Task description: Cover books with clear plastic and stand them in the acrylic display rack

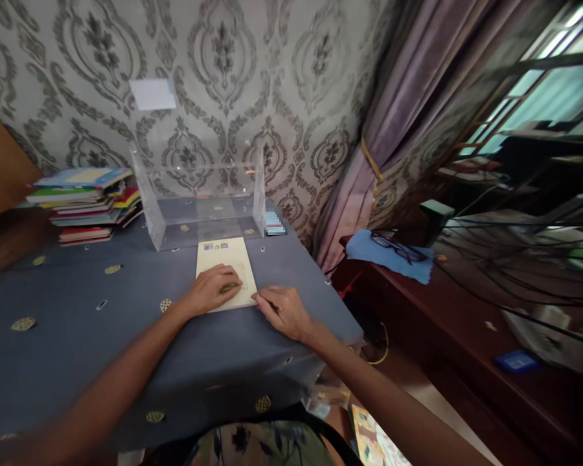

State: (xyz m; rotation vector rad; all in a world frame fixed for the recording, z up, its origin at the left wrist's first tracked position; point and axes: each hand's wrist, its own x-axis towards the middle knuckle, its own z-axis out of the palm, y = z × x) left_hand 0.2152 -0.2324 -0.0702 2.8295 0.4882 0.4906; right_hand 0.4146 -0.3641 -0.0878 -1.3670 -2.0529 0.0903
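A pale yellow booklet [222, 257] lies flat on the dark blue tablecloth [78, 304], just in front of a clear acrylic box [199, 213]. My left hand [214, 288] rests on the booklet's near half, fingers curled and pressing on the cover. My right hand [284, 310] sits at the booklet's near right corner, its fingertips touching the edge, fingers bent.
A stack of colourful books [85, 204] lies at the table's back left. To the right stands a dark wooden side table with a blue cloth [391, 255] and glasses [398, 247] on it. More booklets [374, 440] lie on the floor below. Curtain and cables fill the right side.
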